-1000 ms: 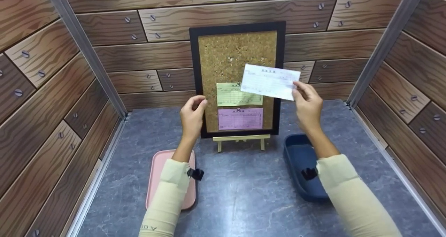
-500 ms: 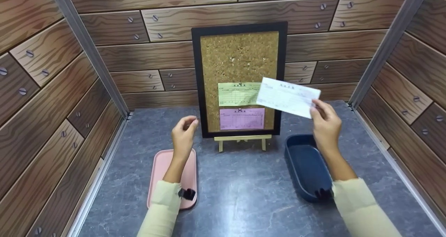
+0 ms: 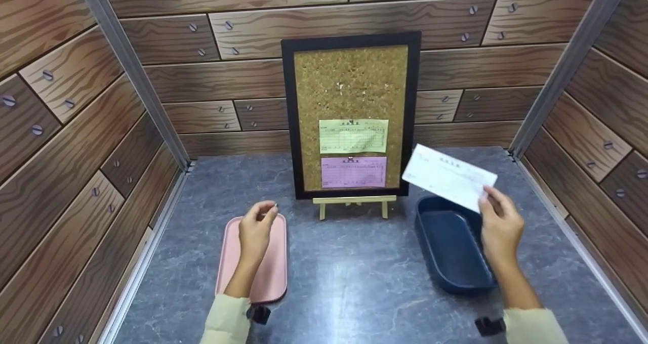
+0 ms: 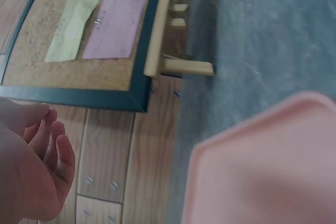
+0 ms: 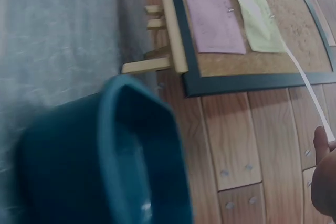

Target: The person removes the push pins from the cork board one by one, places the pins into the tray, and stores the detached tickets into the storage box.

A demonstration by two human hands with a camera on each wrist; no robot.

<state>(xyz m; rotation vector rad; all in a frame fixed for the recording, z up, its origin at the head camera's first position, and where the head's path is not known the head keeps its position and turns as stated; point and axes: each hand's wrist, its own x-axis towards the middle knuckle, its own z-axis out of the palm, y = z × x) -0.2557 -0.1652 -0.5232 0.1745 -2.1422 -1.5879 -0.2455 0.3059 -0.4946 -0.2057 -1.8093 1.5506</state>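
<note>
My right hand (image 3: 501, 231) pinches a white printed slip (image 3: 448, 176) by its lower right corner, tilted above the far end of the dark blue bin (image 3: 450, 248). In the right wrist view that slip (image 5: 306, 80) shows nearly edge-on. Over the pink tray (image 3: 271, 263), my left hand (image 3: 255, 232) has thumb and index tip pressed together. A tiny shiny bit, apparently a push pin (image 3: 276, 205), peeks out there, mostly hidden by the fingers. On the black-framed corkboard (image 3: 349, 76), a green slip (image 3: 354, 136) hangs pinned above a purple slip (image 3: 353, 173).
The corkboard leans on a small wooden easel (image 3: 354, 200) near the back wall. Wood-patterned panels (image 3: 238, 78) enclose the grey table (image 3: 334, 263) at the back and sides. Shiny specks (image 3: 339, 85) dot the upper cork.
Both hands have drawn back from the corkboard, the left toward the pink tray, the right with the white slip down and right toward the blue bin. The green slip is now fully uncovered.
</note>
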